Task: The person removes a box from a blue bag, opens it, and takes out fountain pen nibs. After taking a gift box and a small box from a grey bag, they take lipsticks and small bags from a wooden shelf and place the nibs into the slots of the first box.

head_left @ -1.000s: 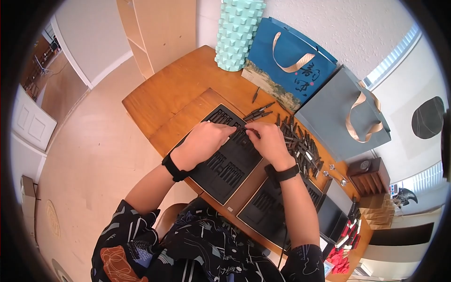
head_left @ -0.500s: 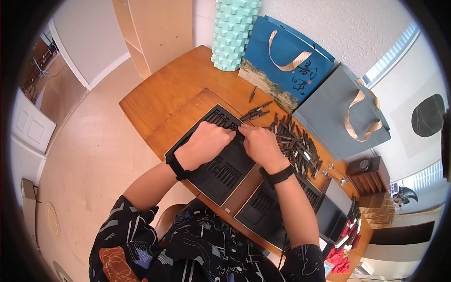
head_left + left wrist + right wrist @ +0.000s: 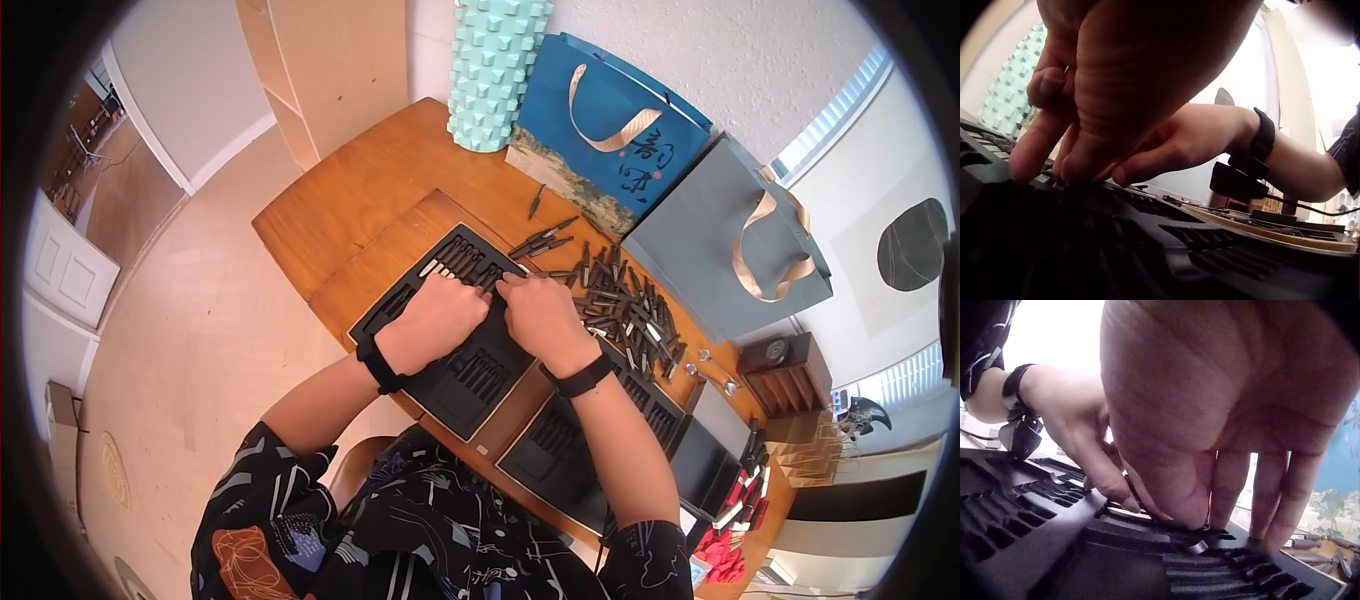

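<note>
Both hands meet over the upper part of a black slotted tray [image 3: 458, 405], in the head view. My left hand [image 3: 435, 318] is bent downward; its thumb and finger pinch at a slim dark pen-like piece [image 3: 1054, 182], mostly hidden in the left wrist view. From the other side, my right hand [image 3: 545, 318] pinches at the same slot row, its thumb [image 3: 1188, 512] low against the tray and its other fingers reaching straight down. Similar dark pieces [image 3: 466, 256] fill slots beyond the left hand, and several pale strips lie just past its knuckles.
A heap of loose dark pieces [image 3: 635, 312] lies right of the tray, with a few more [image 3: 545, 238] behind it. A second slotted tray [image 3: 545, 470] sits nearer. Blue [image 3: 600, 90] and grey [image 3: 690, 245] paper bags and a mint foam roller [image 3: 495, 75] stand at the back.
Both hands have shifted slightly toward the body, the right one also leftward, so their fingertips are closer together. Pale strips past the left hand now show.
</note>
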Tool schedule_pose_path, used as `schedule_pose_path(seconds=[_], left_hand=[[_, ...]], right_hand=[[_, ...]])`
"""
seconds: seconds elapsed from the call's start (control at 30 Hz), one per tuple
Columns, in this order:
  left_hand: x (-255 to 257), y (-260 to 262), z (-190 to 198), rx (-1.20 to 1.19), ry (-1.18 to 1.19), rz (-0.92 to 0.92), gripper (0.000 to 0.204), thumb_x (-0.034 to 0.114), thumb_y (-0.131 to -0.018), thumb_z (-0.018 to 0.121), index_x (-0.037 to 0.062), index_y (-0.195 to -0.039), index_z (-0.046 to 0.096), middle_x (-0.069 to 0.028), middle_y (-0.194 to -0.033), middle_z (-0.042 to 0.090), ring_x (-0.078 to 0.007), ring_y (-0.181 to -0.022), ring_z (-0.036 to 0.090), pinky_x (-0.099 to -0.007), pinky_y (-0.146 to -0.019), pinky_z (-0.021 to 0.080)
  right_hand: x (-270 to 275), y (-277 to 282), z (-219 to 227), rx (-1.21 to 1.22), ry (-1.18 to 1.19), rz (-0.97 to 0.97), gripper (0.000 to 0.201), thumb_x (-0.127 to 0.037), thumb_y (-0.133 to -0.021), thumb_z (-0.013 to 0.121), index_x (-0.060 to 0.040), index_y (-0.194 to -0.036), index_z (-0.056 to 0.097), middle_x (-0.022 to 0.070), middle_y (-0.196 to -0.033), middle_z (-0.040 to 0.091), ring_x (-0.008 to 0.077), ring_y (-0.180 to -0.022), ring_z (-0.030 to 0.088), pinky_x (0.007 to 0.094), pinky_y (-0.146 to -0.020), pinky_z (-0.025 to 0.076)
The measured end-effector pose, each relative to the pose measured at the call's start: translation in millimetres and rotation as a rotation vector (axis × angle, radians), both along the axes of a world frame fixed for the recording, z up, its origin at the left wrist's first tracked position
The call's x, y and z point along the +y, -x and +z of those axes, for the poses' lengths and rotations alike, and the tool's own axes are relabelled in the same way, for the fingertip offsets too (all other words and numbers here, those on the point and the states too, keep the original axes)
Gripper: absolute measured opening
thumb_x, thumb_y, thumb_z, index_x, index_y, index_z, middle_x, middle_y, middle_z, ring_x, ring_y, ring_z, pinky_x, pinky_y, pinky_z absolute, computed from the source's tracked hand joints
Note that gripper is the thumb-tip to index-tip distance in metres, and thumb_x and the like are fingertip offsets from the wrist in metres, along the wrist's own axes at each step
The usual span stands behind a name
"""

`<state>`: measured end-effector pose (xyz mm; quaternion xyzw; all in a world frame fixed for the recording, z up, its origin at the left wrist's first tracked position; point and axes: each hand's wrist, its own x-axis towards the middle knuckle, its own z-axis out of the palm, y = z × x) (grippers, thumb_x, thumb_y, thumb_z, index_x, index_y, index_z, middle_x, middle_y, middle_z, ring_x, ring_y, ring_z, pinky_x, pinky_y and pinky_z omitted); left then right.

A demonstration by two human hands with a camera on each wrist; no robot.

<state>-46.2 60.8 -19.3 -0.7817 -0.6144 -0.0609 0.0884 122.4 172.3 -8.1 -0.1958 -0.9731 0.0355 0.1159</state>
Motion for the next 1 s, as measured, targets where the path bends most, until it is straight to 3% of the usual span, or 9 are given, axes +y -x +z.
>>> schedule_pose_path(seconds=[0.17,0.23,0.3,0.37,0.43,0.57,0.67,0.9,1.0], left_hand=[[-12,-5,5,0.027,-0.045,0.029,0.022,0.015,-0.097,0.064,0.0028,-0.108,0.078,-0.0084,-0.111,0.078,-0.0251,-0.081,0.076,-0.0364,-0.065,0.06],[-19,-3,10,-0.049,0.025,0.026,0.022,0.017,-0.096,0.066,0.0028,-0.108,0.078,-0.0081,-0.114,0.078,-0.0251,-0.083,0.076,-0.0367,-0.067,0.06],[-27,-2,16,-0.121,0.096,0.02,0.022,0.019,-0.095,0.069,0.0029,-0.108,0.077,-0.0077,-0.116,0.077,-0.025,-0.085,0.076,-0.0371,-0.069,0.06],[-36,-4,21,-0.228,0.074,0.053,0.025,0.023,-0.093,0.073,0.0032,-0.107,0.077,-0.0061,-0.115,0.077,-0.024,-0.096,0.075,-0.0375,-0.078,0.059],[-40,-4,21,-0.217,0.07,0.064,0.026,0.024,-0.093,0.073,0.0032,-0.109,0.077,-0.0063,-0.117,0.077,-0.024,-0.105,0.073,-0.0377,-0.083,0.057],[-46,-2,16,-0.173,-0.013,0.041,0.033,0.028,-0.096,0.073,0.0027,-0.116,0.075,-0.0079,-0.127,0.074,-0.0244,-0.127,0.063,-0.0391,-0.099,0.049],[-48,-5,11,-0.162,-0.024,0.03,0.039,0.031,-0.096,0.072,0.0024,-0.122,0.073,-0.0091,-0.131,0.073,-0.0248,-0.133,0.061,-0.0398,-0.102,0.045],[-47,-9,9,-0.154,0.028,0.043,0.044,0.032,-0.095,0.073,0.0017,-0.127,0.072,-0.0106,-0.134,0.072,-0.0269,-0.132,0.063,-0.0399,-0.101,0.046],[-42,-14,17,-0.125,0.081,0.061,0.044,0.032,-0.095,0.074,0.0017,-0.126,0.073,-0.0111,-0.133,0.073,-0.0269,-0.132,0.063,-0.0401,-0.1,0.046]], right_hand=[[-1,2,1,-0.022,-0.001,-0.013,0.016,-0.006,-0.083,0.07,-0.0029,-0.097,0.075,0.0107,-0.105,0.074,0.0329,-0.098,0.073,0.0433,-0.082,0.061],[2,2,1,-0.106,0.006,-0.024,0.029,-0.008,-0.085,0.067,-0.0031,-0.112,0.076,0.0112,-0.128,0.075,0.034,-0.095,0.074,0.0473,-0.082,0.062],[0,1,1,-0.068,0.016,-0.026,0.023,-0.006,-0.084,0.068,-0.0027,-0.105,0.076,0.0119,-0.121,0.075,0.0336,-0.099,0.074,0.0455,-0.083,0.062],[0,1,-1,-0.028,0.025,-0.028,0.018,-0.005,-0.082,0.069,-0.0023,-0.099,0.075,0.0126,-0.114,0.076,0.0331,-0.103,0.073,0.0438,-0.083,0.062],[1,0,-6,-0.093,0.012,-0.037,0.034,-0.009,-0.085,0.068,-0.0035,-0.117,0.075,0.0118,-0.134,0.072,0.0358,-0.109,0.073,0.0481,-0.086,0.062],[-5,-2,-7,-0.092,0.01,-0.058,0.036,-0.009,-0.085,0.068,-0.0035,-0.12,0.074,0.0124,-0.139,0.07,0.037,-0.118,0.07,0.0483,-0.09,0.062],[-10,-5,-7,-0.004,0.0,-0.064,0.032,-0.005,-0.082,0.069,0.0018,-0.113,0.073,0.0147,-0.134,0.072,0.0375,-0.119,0.069,0.0442,-0.088,0.062],[-14,-1,-23,-0.027,0.028,-0.118,0.038,-0.013,-0.09,0.065,0.004,-0.123,0.072,0.0169,-0.141,0.067,0.0396,-0.128,0.064,0.0451,-0.095,0.056],[-18,3,-21,-0.097,0.003,-0.16,0.045,-0.011,-0.087,0.066,0.0029,-0.129,0.07,0.0135,-0.143,0.067,0.0389,-0.13,0.062,0.0463,-0.098,0.058]])
